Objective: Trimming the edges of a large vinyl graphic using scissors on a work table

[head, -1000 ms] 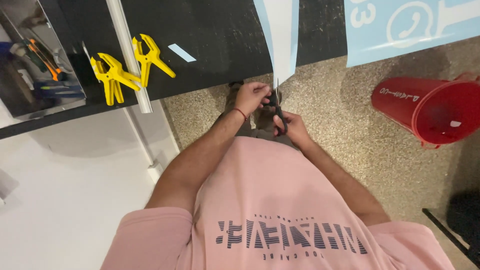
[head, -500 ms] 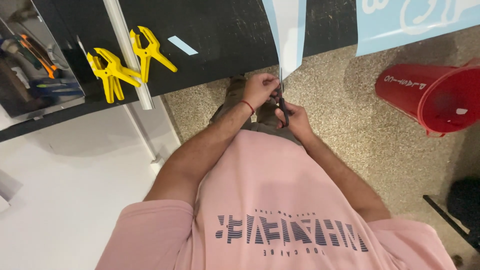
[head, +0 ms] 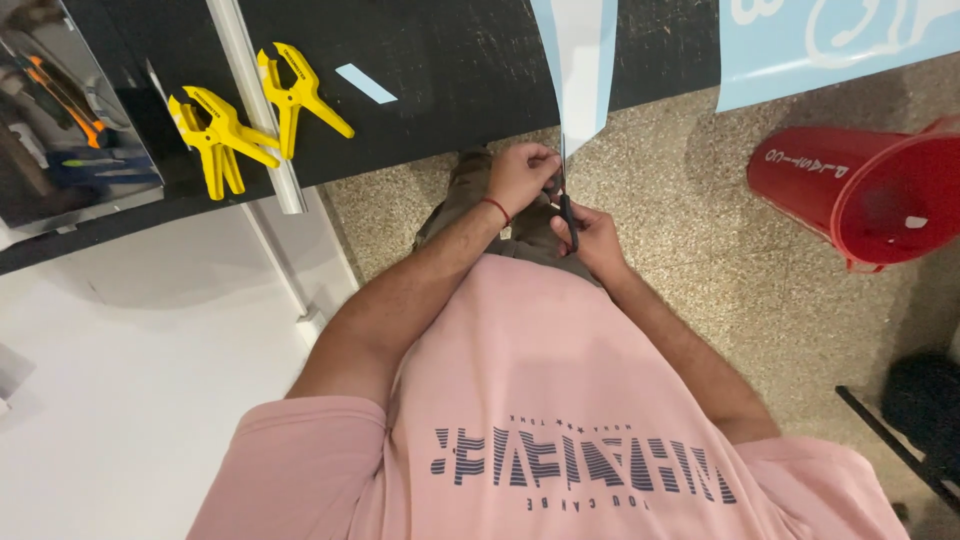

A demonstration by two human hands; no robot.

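Observation:
A light blue and white sheet strip hangs down over the edge of the black table. My left hand pinches the strip's lower tip. My right hand grips black-handled scissors whose blades point up at the strip's lower end, right beside my left fingers. Both hands meet just above my pink shirt, over the speckled floor.
Three yellow spring clamps lie on the black table by a white rail. A small white scrap lies nearby. A red bucket lies on its side at right. Another light blue sheet hangs at top right. A tool tray sits at left.
The view has shifted slightly. My hands stay together at the strip's tip, with the scissors still at its lower end.

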